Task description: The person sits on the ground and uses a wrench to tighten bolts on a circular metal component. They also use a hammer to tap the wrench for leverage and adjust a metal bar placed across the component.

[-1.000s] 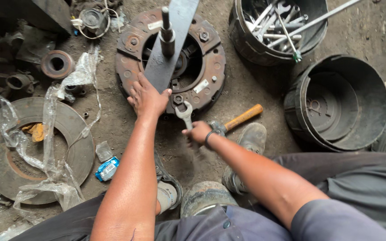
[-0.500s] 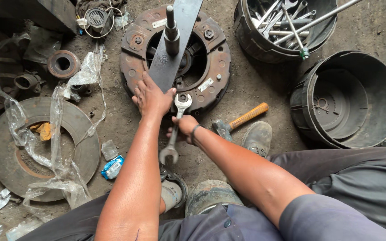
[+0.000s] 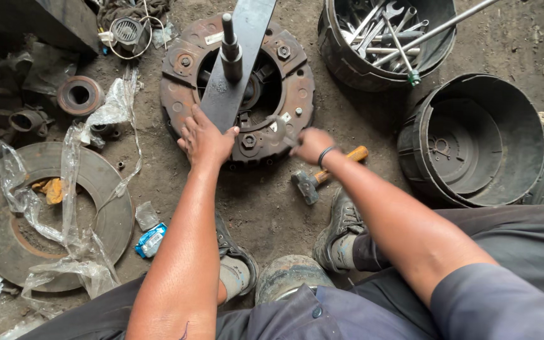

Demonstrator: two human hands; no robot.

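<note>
A rusty round clutch plate (image 3: 297,82) lies on the dirt floor. A flat dark steel bar (image 3: 237,63) with an upright shaft (image 3: 230,44) lies across its middle. My left hand (image 3: 204,140) presses flat on the near end of the bar at the plate's near rim. My right hand (image 3: 313,145) is closed around a metal wrench (image 3: 278,127), which is blurred and sits over the plate's near right rim, close to a bolt (image 3: 249,140). A hammer with an orange wooden handle (image 3: 322,175) lies on the floor just under my right wrist.
A black bucket of wrenches and rods (image 3: 385,44) stands behind on the right, an empty black tub (image 3: 473,141) beside it. A rusty disc (image 3: 39,220) with clear plastic wrap lies left, small rings (image 3: 79,96) behind it. My shoes (image 3: 341,233) are near the hammer.
My right hand picked the wrench up from the floor near my feet and carried it up to the plate's near rim. My left hand stayed on the bar.
</note>
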